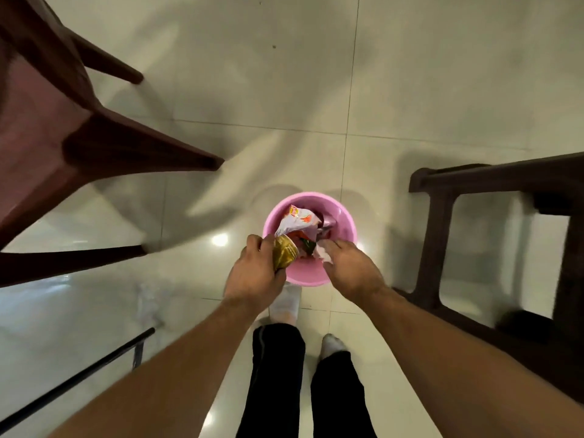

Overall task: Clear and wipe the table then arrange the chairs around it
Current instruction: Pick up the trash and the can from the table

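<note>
**Wrappers going into the pink bin**

We take the rubbish cleared from the table as the thing in hand. The crumpled gold foil wrapper [283, 255] sits just above the near-left rim of the round pink plastic waste bin [346, 227], pinched in our left hand [254, 273], whose fingers are curled tight around it. We judge it is held over the opening so that it will fall inside and not onto the floor. The foil looks shiny, creased and light, so it should drop with little push.

Inside the bin, toward its far-left side, lies a white and red crisp packet [295, 221], crumpled, with a scrap of green and red wrapper below it nearer the bin's middle. Darker litter sits to the right of that packet; we cannot tell what it is.

Our right hand [350, 268] hovers over the near-right rim of the bin. Its fingers are spread and loose, and something pale shows under them, but we cannot tell whether they grip it.

The bin stands on the pale glossy tiled floor [442, 90], right in front of our feet in white socks [286, 303]. To the left of the bin stands a reddish-brown plastic chair [44, 128], well apart from it. To the right of the bin is a dark brown plastic chair [442, 235], nearer. Both appear unarranged, and we judge the wiping and chair steps remain ahead.
</note>
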Action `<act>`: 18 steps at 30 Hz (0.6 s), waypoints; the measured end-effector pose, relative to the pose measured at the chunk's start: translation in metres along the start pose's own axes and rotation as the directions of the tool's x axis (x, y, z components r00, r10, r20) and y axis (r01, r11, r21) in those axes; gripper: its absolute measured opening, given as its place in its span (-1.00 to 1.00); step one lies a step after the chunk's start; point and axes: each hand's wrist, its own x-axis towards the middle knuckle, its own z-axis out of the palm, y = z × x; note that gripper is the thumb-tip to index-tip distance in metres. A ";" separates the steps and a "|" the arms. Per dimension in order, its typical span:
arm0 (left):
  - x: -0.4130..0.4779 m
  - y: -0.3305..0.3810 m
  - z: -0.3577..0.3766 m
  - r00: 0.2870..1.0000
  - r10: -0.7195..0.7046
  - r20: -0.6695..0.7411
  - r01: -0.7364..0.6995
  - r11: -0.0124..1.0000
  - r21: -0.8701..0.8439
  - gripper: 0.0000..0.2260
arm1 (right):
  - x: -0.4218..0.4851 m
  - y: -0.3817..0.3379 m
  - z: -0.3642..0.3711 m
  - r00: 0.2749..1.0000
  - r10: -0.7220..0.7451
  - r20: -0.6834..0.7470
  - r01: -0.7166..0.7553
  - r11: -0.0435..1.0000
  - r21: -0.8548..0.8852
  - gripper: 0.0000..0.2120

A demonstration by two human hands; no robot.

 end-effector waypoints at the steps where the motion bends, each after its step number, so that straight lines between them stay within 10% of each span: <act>1: 0.005 -0.003 0.004 1.000 0.011 0.009 -0.012 1.000 0.014 -0.54 | 0.005 0.001 0.006 0.998 0.036 -0.045 -0.031 0.992 0.120 -0.53; 4: 0.012 -0.005 0.011 0.999 0.034 0.029 -0.036 0.998 0.051 -0.50 | 0.007 -0.011 0.012 0.956 0.267 -0.122 -0.155 0.813 0.562 -0.56; 8: 0.009 0.007 0.015 0.993 0.103 0.056 -0.105 0.994 0.030 -0.47 | 0.004 -0.032 0.004 0.874 0.330 0.356 -0.444 0.246 0.862 -0.53; 18: 0.005 0.007 0.027 0.985 0.169 0.016 -0.170 0.985 0.037 -0.40 | 0.023 -0.028 0.018 0.736 0.572 0.361 -0.496 0.093 0.864 -0.58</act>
